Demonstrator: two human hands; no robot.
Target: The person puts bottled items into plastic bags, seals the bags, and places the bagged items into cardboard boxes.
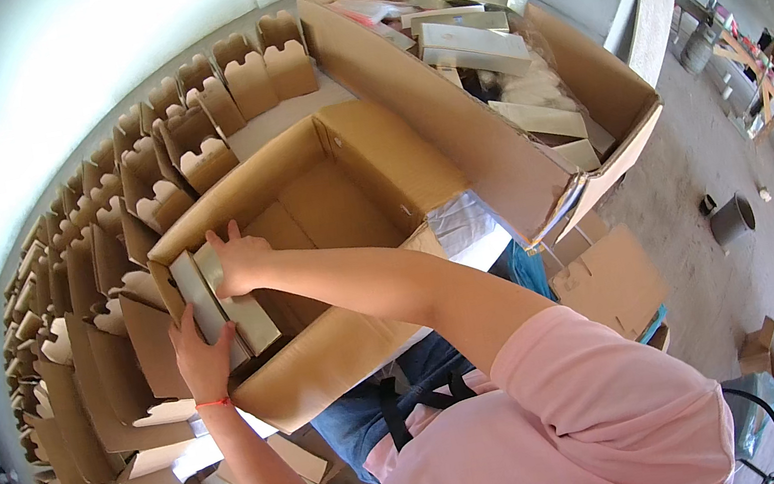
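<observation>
A brown open carton [328,378] stands before me, with most of its inside bare. Two slim pale-gold boxes lie side by side along its left wall: the outer box [203,293] and the inner box [257,325]. My left hand [202,360] is closed round the near end of the outer box, its thumb over the top and its fingers partly hidden by the carton wall. Toward the far end, my right hand [241,261] grips the inner box from above, thumb on one side and two fingers stretched beyond it.
Several rows of small open cardboard boxes [196,156] fill the left side. A big carton [453,145] at the far right holds loose pale-gold boxes [475,48] and plastic wrap. Flattened cardboard [608,283] and a grey bucket [733,220] stand at right.
</observation>
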